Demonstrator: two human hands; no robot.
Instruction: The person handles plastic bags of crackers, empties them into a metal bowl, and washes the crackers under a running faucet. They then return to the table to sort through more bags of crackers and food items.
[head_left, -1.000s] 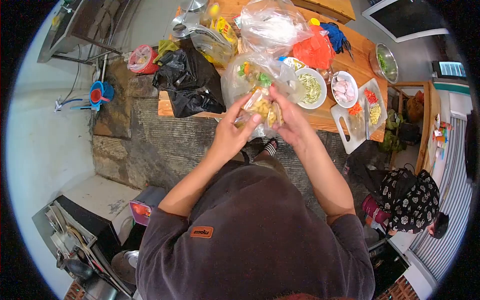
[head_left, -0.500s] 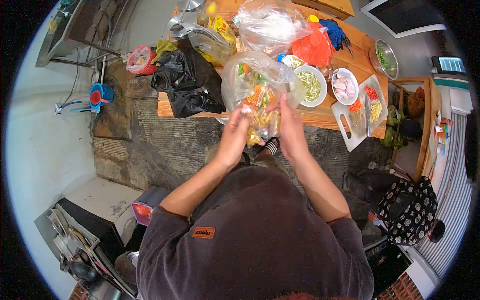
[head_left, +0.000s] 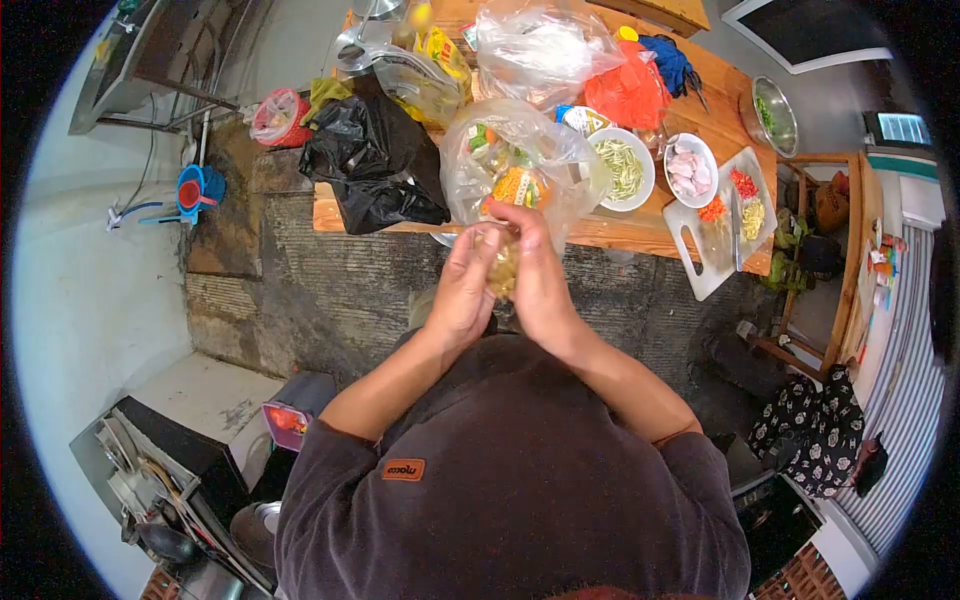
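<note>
Small clear packet [head_left: 503,268], contents indistinct.

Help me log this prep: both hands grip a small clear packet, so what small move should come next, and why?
Probably pull the top of the small clear packet apart: the left hand and right hand pinch it in the air, short of the wooden table, yellowish pieces inside; the fingers hide whether it is open.

Counted: left hand [head_left: 462,290] and right hand [head_left: 540,280], two; white bowls [head_left: 601,150] [head_left: 668,156], two; steel bowl [head_left: 749,110], one; cutting board [head_left: 700,270], one; black bag [head_left: 370,165], one.
</note>
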